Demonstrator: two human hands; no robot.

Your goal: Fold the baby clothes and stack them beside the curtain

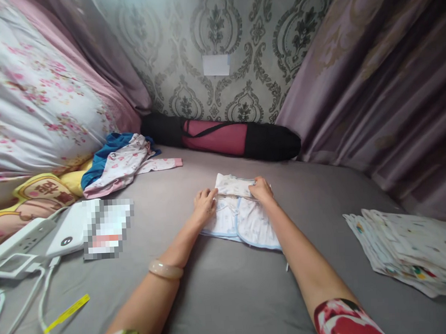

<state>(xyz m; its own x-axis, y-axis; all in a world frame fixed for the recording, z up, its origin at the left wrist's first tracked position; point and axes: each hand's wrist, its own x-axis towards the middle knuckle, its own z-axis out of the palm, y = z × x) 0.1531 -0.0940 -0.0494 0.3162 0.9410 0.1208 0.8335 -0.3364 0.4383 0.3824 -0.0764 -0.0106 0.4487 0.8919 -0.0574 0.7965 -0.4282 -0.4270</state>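
Shorts (243, 220), small and white with pale blue trim, lie flat on the grey bed sheet (221, 290) straight ahead of me, well out at the reach of both arms. Their waistband is the far edge and the two leg openings point back toward me, so the long run of that waistband goes left to right across my view, square to both forearms.

My left hand (205, 202) sits at the left end of the waistband, fingers curled down and pinching the fabric there. My right hand (261, 189) is at the right end, also closed on the cloth, with a fold of the waistband lifted and doubled over between the two hands (I cannot make out how many layers are in that fold). Both hands are about equally near the garment, one at each end; neither has the advantage, and the cloth between them looks lightly taut.

Off to my right, well apart from the shorts, a stack of folded printed cloths (411, 250) rests on the sheet. To my far left a loose heap of clothes (121, 161) lies near the floral quilt (38, 96), and a rolled mat in a black and pink bag (221, 136) lies along the wall beyond the shorts.
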